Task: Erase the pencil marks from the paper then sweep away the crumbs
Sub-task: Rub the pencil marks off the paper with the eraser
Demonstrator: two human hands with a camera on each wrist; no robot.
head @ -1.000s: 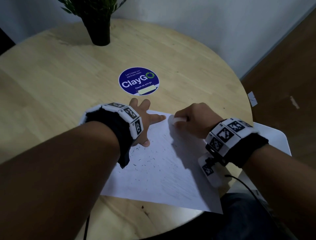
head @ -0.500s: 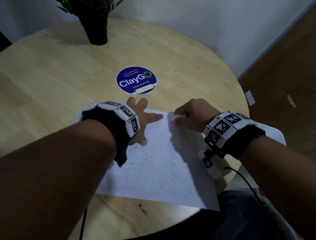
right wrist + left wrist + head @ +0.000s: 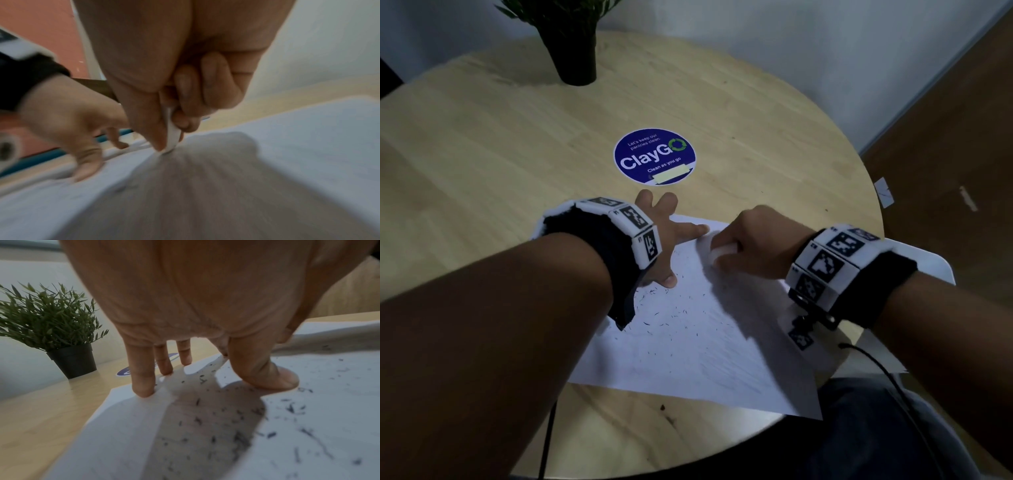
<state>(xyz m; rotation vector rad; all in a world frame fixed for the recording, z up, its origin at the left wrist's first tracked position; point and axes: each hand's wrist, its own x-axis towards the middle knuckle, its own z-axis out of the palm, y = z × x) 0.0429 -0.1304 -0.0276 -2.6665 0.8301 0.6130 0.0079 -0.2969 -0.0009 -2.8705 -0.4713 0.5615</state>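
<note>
Round and pale, the wooden tabletop [image 3: 482, 144] carries a white sheet of paper [image 3: 688, 359] at its 6 o'clock edge, with a blue round "ClayGo" sticker [image 3: 654, 157] near the centre and a small black plastic pot [image 3: 575, 58] at 12 o'clock. That pot holds a green leafy plant [image 3: 45, 313]; no other container shows.

Erasing looks to be the step in hand. The right hand [image 3: 760, 246] is curled tight round a small white eraser [image 3: 720, 251], whose tip touches the sheet toward its 1 o'clock corner. The left hand [image 3: 664, 240] lies spread, fingers [image 3: 144, 378] straight and pressing on the sheet's 11 o'clock corner to pin it. Dark eraser crumbs [image 3: 671, 308] are scattered across the paper's middle, just beside the left thumb. Faint grey pencil marks [image 3: 722, 370] seem to remain toward 5 o'clock, though motion blur makes this uncertain.

Next, I judge, comes rubbing over those remaining strokes while the left hand holds firm; sweeping comes after.
</note>
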